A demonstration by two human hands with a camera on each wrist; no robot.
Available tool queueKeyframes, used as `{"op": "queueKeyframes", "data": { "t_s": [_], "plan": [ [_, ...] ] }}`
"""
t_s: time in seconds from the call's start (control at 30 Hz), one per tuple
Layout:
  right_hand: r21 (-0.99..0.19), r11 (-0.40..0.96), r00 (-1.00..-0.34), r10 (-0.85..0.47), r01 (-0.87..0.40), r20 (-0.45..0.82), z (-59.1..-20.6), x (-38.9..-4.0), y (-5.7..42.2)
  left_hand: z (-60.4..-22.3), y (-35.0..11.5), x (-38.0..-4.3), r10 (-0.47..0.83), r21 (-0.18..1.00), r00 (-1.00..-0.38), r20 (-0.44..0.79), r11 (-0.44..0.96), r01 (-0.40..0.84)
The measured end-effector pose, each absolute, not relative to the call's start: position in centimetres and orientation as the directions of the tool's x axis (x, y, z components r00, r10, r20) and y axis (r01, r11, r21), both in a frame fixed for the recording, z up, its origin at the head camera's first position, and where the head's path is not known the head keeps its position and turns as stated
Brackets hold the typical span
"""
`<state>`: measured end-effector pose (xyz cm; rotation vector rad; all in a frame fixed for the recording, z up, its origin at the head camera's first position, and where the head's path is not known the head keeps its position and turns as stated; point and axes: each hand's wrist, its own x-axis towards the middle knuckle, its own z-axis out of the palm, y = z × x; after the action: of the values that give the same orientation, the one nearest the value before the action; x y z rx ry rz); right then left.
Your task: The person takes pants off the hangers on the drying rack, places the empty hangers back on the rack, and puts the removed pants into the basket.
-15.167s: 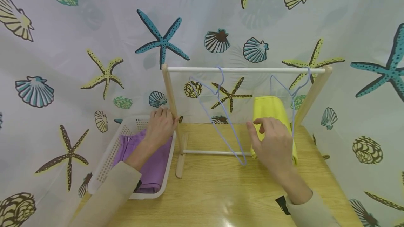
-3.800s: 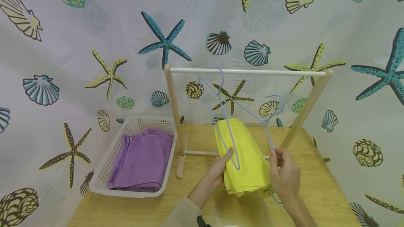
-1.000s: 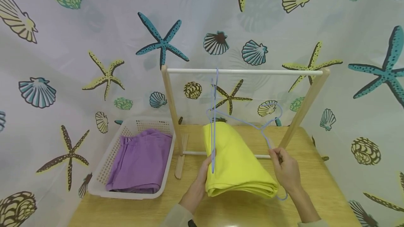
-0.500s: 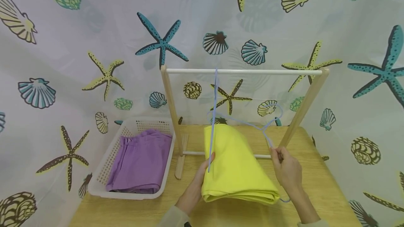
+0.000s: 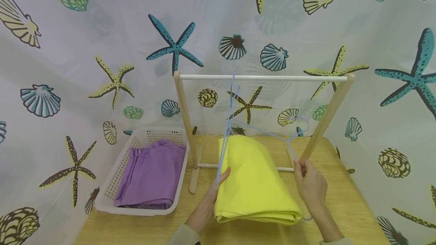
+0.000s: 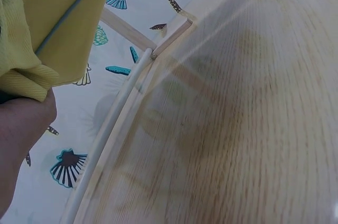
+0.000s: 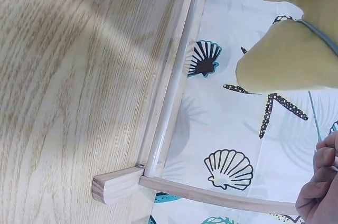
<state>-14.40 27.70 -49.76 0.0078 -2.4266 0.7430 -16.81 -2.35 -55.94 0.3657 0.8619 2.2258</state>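
Note:
A folded yellow garment hangs over a thin blue-purple wire hanger in front of the rack. My left hand grips the garment's left edge, its thumb on top of the cloth. With bent fingers my right hand pinches the hanger's side wire; the hook points up and back, off the rail. From the right wrist, the hanger wire crosses the cloth and the right fingers show at the edge. The left wrist view has the left hand under bunched cloth. Most of the hanger's lower part is hidden.
A second hanger hangs edge-on from the white rail, overlapping the garment's left side. Wooden posts carry the rail. At left a white basket holds folded purple clothing. A patterned curtain surrounds the table.
Earlier the garment lay behind the rack and both hangers hung on the rail; one is now in my right hand. Lately the garment has spread and come slightly lower, while the hanging hanger swings.

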Motion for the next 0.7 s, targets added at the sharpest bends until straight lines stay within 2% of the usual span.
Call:
{"op": "queueKeyframes", "data": {
  "t_s": [0.13,0.27,0.5,0.7],
  "plan": [
    [-0.515,0.847,-0.834,0.188,-0.129,0.519,-49.8,-14.3,27.4,-55.9,-2.7,-16.5,0.713,0.673,-0.701,0.028,-0.531,-0.514],
    [-0.489,0.861,-0.827,0.172,-0.138,0.535,-50.1,-14.3,27.2,-55.8,-3.0,-16.2,0.717,0.673,-0.697,0.023,-0.526,-0.519],
    [-0.418,0.887,-0.776,0.117,-0.199,0.620,-51.1,-14.8,27.4,-55.3,-2.8,-15.9,0.713,0.678,-0.701,-0.022,-0.504,-0.535],
    [-0.376,0.896,-0.742,0.083,-0.237,0.665,-51.8,-15.4,28.0,-54.7,-2.6,-16.0,0.733,0.679,-0.672,0.108,-0.548,-0.489]
  ]
}}
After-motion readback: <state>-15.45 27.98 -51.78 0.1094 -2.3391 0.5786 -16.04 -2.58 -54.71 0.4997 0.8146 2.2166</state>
